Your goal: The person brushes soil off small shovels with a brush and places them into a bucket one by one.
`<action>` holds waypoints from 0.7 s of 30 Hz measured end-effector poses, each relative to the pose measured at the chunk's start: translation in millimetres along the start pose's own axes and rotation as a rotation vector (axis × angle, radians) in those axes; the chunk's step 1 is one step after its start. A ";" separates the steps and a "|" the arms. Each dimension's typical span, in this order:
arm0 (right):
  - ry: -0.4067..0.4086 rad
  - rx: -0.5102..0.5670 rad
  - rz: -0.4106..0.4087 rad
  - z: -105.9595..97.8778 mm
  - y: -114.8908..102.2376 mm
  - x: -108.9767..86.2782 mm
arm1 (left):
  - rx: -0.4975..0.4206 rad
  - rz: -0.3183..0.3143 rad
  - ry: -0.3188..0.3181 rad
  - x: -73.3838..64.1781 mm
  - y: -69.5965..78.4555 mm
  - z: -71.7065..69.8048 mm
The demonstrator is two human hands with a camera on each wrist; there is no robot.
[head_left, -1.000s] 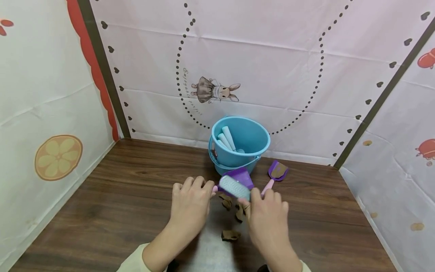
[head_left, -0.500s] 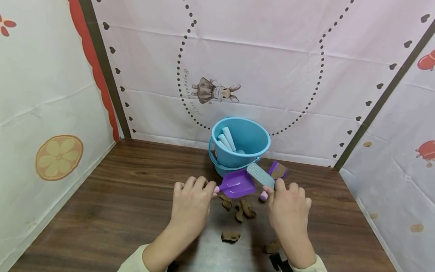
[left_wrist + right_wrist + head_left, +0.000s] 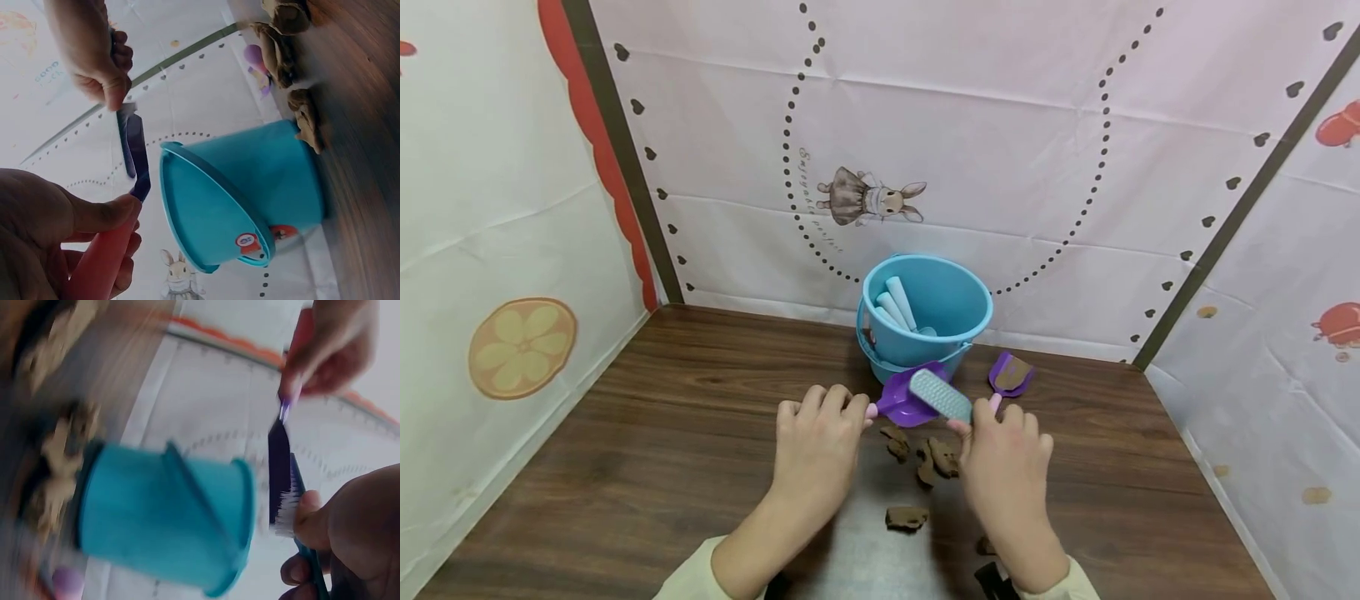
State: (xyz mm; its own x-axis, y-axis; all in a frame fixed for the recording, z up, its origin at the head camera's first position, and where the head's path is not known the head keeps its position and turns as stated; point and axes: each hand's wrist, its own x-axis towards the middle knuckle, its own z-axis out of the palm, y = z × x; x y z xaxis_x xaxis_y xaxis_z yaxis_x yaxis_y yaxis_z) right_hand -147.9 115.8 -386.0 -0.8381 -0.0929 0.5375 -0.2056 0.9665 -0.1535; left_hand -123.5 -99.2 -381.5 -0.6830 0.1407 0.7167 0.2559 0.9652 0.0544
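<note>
My left hand [image 3: 816, 442] grips the pink handle of a purple toy shovel [image 3: 898, 404], whose scoop is raised in front of the bucket. In the left wrist view, thumb and fingers wrap that pink handle [image 3: 103, 256]. My right hand [image 3: 1007, 479] holds a blue-green brush [image 3: 938, 395], its head over the shovel's scoop. White bristles [image 3: 287, 512] face the scoop in the right wrist view, right at its surface. Below the hands, several brown, crumbly-looking chunks [image 3: 907, 518] lie on the wooden table.
Behind the shovel stands a blue bucket [image 3: 917, 348] with light-blue handles [image 3: 901, 302] sticking up inside. Right of it lies a second purple shovel [image 3: 1012, 377] with a brown patch in its scoop. Patterned cloth walls [image 3: 1000, 192] enclose the table [image 3: 700, 400] at the back and sides.
The brush in my right hand swung right, off the shovel, then came back left over the scoop. The shovel's scoop tilted in my left hand. The chunks on the table stayed put.
</note>
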 end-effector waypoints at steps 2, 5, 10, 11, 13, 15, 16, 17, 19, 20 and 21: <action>-0.002 0.008 0.060 1.0 10.9 6.1 | 0.003 0.000 0.000 -0.3 -1.1 0.8; -0.005 0.008 0.136 -2.1 24.9 12.5 | -0.001 0.002 -0.006 -0.3 -1.9 1.8; 0.008 0.012 0.151 -9.4 33.4 15.9 | -0.009 -0.007 -0.014 0.5 -2.3 2.6; 0.011 0.013 0.143 -10.2 33.4 15.8 | -0.008 -0.009 -0.016 0.6 -2.5 2.8; 0.017 0.014 0.129 -11.2 32.9 15.4 | -0.006 -0.011 -0.019 0.6 -2.8 2.8; 0.018 0.015 0.124 -11.7 32.3 14.8 | -0.005 -0.012 -0.024 0.6 -2.8 2.8; 0.017 0.014 0.123 -11.6 32.2 14.6 | -0.006 -0.012 -0.025 0.6 -2.8 2.8; 0.014 0.015 0.124 -11.4 32.2 14.5 | -0.008 -0.012 -0.026 0.5 -2.7 2.9; 0.008 0.020 0.128 -11.3 32.1 14.5 | -0.009 -0.012 -0.026 0.3 -2.7 3.3; 0.005 0.022 0.130 -11.2 32.2 14.5 | -0.010 -0.012 -0.027 0.2 -2.7 3.5; 0.003 0.023 0.130 -11.1 32.3 14.6 | -0.011 -0.012 -0.028 0.1 -2.8 3.7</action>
State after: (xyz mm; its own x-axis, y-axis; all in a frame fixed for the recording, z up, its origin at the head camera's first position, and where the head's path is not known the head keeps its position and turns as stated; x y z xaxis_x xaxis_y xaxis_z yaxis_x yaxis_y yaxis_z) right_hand -161.1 148.3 -373.9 -0.8568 0.0339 0.5146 -0.1069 0.9645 -0.2415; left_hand -126.8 -101.1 -384.2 -0.7048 0.1356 0.6963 0.2551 0.9643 0.0705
